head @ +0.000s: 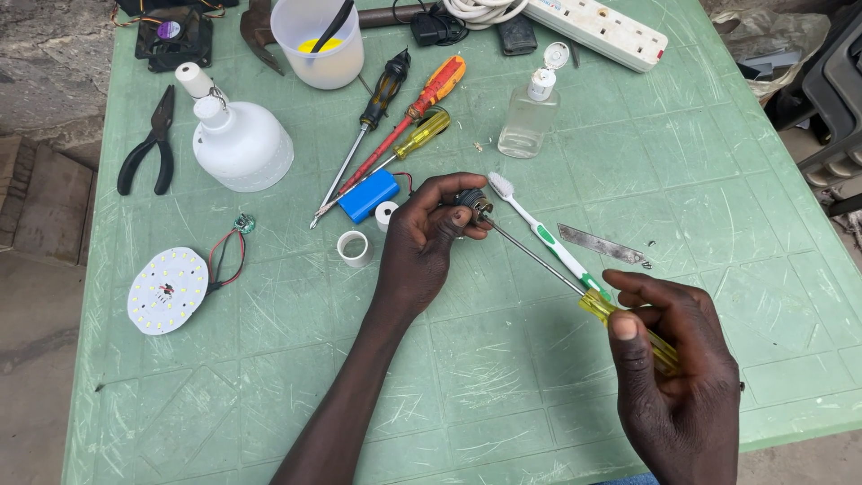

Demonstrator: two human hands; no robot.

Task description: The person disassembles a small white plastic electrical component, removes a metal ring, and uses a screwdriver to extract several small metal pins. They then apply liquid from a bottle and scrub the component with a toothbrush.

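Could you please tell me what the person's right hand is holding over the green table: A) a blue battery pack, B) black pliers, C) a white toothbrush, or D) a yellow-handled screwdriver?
D: the right hand grips a yellow-handled screwdriver whose shaft reaches to the small dark part in the left hand; the toothbrush lies on the table beneath it.

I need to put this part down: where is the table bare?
Bare: the right side past the metal blade, and the near strip below the round light board. Crowded: the far edge around the screwdrivers, bulb housing and cup.
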